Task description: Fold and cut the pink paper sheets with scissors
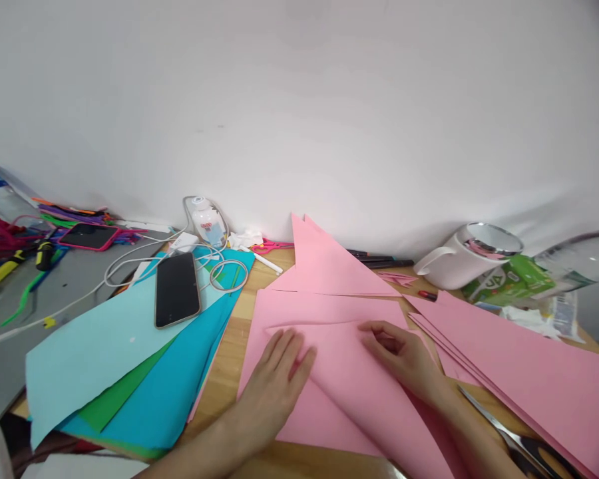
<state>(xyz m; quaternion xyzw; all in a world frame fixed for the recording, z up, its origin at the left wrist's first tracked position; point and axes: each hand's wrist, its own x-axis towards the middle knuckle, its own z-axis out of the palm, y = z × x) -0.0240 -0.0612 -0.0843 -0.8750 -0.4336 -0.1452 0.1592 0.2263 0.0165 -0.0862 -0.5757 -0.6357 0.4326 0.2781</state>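
A pink paper sheet (347, 372) is partly folded over in front of me, with its loose part curving toward my right forearm. It lies on more pink paper (329, 305). My left hand (274, 379) rests flat near the left corner of the fold, fingers stretched out. At the sheet's upper right edge, my right hand (397, 352) pinches the paper between thumb and fingers. Just beyond stands a pair of pink paper triangles (332, 263), their tips pointing up by the wall.
On the right lie a stack of pink sheets (529, 372), scissors (509, 432), a white mug (459, 259) on its side and a green packet (514, 279). To the left are blue paper (180, 386), a phone (177, 289), a cable and a white bottle (208, 223).
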